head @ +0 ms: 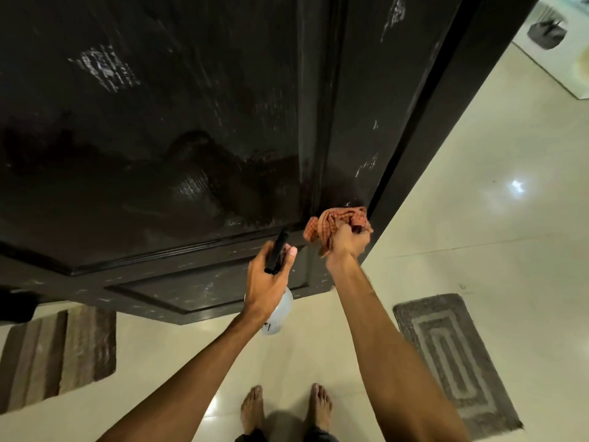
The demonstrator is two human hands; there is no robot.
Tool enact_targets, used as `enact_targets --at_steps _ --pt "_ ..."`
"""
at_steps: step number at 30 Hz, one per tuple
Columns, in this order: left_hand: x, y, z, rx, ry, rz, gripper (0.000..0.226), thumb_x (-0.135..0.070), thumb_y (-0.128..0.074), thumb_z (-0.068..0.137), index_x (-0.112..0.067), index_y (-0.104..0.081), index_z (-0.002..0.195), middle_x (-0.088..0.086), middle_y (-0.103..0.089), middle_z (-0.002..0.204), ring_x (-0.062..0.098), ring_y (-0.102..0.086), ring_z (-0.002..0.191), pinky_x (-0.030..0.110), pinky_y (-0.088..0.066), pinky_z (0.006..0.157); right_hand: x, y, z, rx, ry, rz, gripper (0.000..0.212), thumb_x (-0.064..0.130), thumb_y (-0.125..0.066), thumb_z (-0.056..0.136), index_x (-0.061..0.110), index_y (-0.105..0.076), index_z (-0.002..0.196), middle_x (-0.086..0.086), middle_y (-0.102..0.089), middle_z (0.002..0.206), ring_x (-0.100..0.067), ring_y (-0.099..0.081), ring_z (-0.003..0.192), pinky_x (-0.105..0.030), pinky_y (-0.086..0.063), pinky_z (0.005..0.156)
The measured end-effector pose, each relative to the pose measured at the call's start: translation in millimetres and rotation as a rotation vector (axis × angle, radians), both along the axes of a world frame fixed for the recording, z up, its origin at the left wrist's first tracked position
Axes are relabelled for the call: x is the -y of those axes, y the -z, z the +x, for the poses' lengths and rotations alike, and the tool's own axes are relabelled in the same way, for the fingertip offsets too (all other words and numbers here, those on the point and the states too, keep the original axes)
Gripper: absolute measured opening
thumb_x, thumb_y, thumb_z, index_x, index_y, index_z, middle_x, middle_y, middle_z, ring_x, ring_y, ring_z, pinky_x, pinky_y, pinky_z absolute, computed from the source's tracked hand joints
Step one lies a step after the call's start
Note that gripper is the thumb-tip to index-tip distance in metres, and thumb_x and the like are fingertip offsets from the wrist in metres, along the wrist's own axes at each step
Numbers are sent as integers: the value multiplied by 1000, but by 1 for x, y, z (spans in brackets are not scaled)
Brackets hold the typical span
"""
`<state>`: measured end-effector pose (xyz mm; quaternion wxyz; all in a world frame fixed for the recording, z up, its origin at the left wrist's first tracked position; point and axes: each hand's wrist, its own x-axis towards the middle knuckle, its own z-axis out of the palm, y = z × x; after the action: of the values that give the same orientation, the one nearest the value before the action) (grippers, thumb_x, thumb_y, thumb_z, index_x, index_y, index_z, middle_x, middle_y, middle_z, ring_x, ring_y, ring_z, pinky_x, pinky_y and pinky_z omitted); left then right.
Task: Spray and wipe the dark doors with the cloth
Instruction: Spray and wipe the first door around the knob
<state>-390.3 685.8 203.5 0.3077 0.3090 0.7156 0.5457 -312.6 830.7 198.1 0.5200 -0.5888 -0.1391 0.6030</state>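
Cloth (338, 226), orange and checked, sits bunched in my right hand (347, 242), fingers curled tight round it, pressed against the dark door (159, 138) near its right edge. My left hand (267, 283) wraps its grip round the spray bottle (282, 309), black nozzle aimed at the door's lower panel, thumb up beside the trigger head. Wet patches shine on the door. My bare feet (287, 409) stand on pale floor tiles (478, 234) between two mats (452, 358).

Glossy cream tile floor (478, 218) with light glare; grey patterned mat (452, 362) right, striped brown mat (47, 355) left.
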Motion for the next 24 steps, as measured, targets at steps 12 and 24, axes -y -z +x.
enact_targets --at_steps 12,24 --pt "-27 -7 12 8 -3 22 11 -54 -67 91 -44 -65 97 -1 -64 78 11 -58 69 39 -50 65 -19 -16 12 7 -127 389 36 -15 -64 85 18 -67 100 -2 -72 98 -22 -71 98 -37 -60 87" --pt "-31 -4 16 3 -67 30 16 -51 -68 92 -36 -66 96 -8 -70 81 9 -62 69 39 -52 66 -22 -22 8 95 -195 382 23 -12 -57 90 11 -61 92 -2 -64 86 -8 -61 80 -33 -57 83"
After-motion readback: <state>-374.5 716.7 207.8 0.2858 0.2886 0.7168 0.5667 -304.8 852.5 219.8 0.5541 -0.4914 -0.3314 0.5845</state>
